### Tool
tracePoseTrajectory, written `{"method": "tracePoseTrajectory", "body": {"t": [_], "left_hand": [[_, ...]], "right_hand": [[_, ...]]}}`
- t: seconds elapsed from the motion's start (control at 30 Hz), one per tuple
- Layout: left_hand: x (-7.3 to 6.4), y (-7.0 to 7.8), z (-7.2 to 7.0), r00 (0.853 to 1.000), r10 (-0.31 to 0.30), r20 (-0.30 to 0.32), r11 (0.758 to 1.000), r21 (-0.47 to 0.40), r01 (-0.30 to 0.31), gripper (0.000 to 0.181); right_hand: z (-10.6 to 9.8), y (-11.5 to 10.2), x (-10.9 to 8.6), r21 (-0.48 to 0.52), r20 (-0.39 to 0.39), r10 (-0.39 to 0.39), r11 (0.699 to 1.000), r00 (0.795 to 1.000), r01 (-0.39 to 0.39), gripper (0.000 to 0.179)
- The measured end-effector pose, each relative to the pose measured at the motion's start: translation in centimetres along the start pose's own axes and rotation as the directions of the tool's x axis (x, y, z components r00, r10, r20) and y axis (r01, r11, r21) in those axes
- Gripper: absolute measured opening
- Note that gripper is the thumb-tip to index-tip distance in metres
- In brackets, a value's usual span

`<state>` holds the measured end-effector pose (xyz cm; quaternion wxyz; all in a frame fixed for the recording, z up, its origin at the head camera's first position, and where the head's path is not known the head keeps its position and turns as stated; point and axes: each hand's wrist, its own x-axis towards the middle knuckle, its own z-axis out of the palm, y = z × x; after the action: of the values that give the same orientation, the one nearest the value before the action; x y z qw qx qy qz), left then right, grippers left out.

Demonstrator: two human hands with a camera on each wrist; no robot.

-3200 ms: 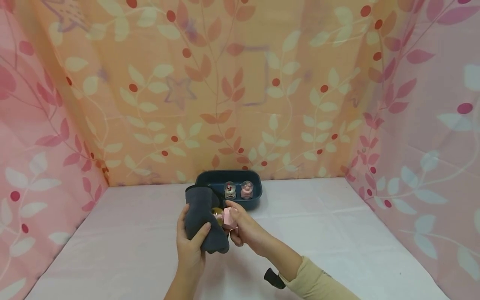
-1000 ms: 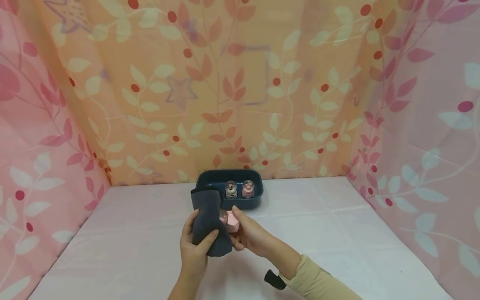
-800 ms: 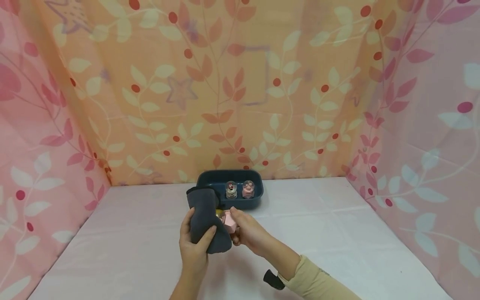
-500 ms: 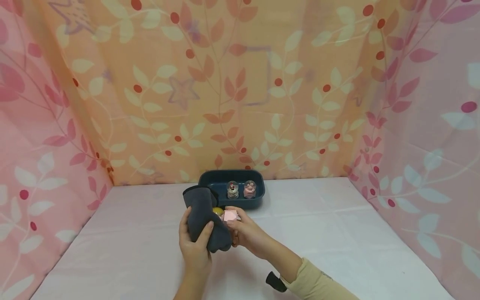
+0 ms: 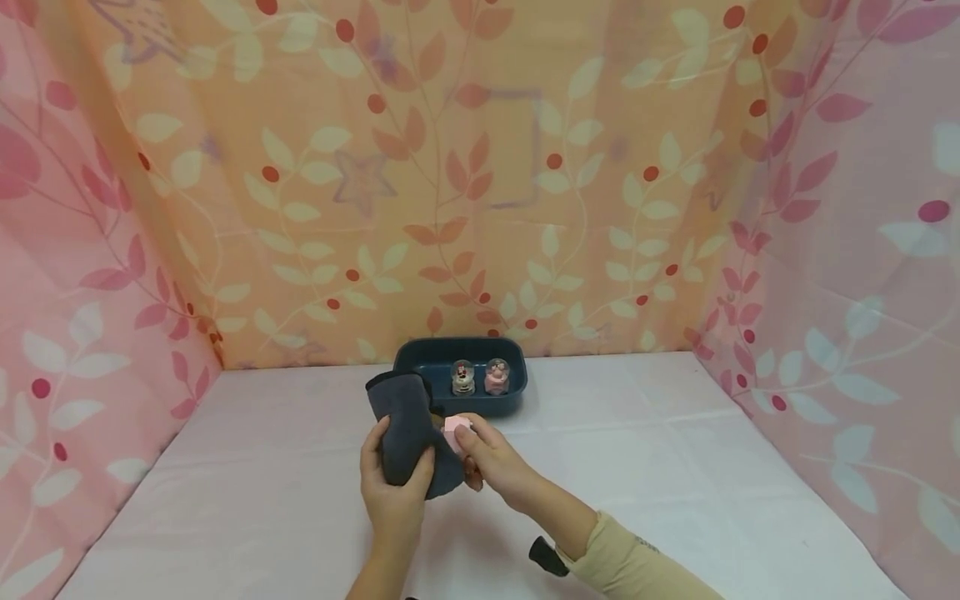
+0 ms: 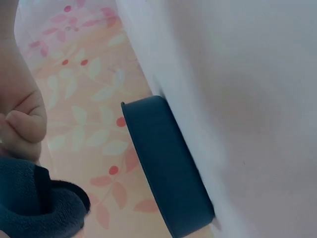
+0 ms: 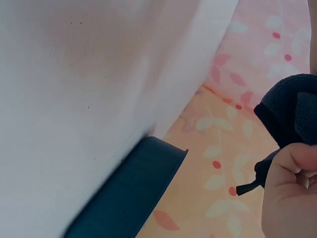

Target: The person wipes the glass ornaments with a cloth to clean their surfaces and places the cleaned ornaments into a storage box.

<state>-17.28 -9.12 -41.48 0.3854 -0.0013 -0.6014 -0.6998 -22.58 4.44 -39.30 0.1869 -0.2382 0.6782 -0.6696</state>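
My left hand (image 5: 393, 500) grips a folded dark grey cloth (image 5: 405, 429), thumb in front, well above the white table. My right hand (image 5: 498, 462) pinches the pink faceted base of a small snow globe (image 5: 455, 429). Its dome is turned toward the cloth and mostly hidden, with only a yellowish bit showing beside the fabric. In the right wrist view the cloth (image 7: 282, 106) hangs above my curled right fingers (image 7: 292, 173), with a thin dark strap dangling; the globe is hidden there. The left wrist view shows the cloth's rolled edge (image 6: 49, 213) at the lower left.
Behind the hands, a dark blue tray (image 5: 513, 404) stands near the back curtain. Two small snow globes sit in it, a white one (image 5: 462, 379) and a pink one (image 5: 497, 377). A black piece (image 5: 547, 557) shows by the right sleeve. Patterned curtains enclose the table.
The pink base has turned in my right fingers, and the yellow dome seen half a second ago is now mostly covered. The cloth has shifted and tilted slightly. The tray and its globes stay put.
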Motion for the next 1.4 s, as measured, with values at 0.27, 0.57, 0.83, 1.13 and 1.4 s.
{"method": "tracePoseTrajectory", "body": {"t": [0.27,0.57,0.83,1.13,1.4], "left_hand": [[0.7,0.2,-0.5,0.997,-0.067,-0.025,0.998,0.012,0.068,0.056],[1.6,0.5,-1.5,0.972,-0.214,0.101,0.959,-0.166,0.229,0.061],[1.8,0.5,-1.3,0.919,-0.229,0.321,0.907,-0.272,0.321,0.067],[2.1,0.0,-0.4,0.921,-0.34,0.191,0.856,-0.341,0.388,0.067],[2.6,-0.2,0.3,0.901,-0.4,0.169,0.797,-0.421,0.433,0.064]], "right_hand": [[-0.5,-0.1,0.3,0.108,0.043,0.089,0.99,0.995,-0.093,0.057],[-1.4,-0.1,0.0,0.241,0.159,0.121,0.958,0.98,-0.157,0.06],[-1.3,-0.5,0.5,0.226,0.108,0.208,0.947,0.972,-0.228,0.059],[-1.2,-0.6,0.8,0.107,-0.009,0.126,0.986,0.992,-0.124,0.068],[-1.4,-0.7,0.7,0.108,-0.047,-0.001,0.994,0.999,0.006,0.053]]}}
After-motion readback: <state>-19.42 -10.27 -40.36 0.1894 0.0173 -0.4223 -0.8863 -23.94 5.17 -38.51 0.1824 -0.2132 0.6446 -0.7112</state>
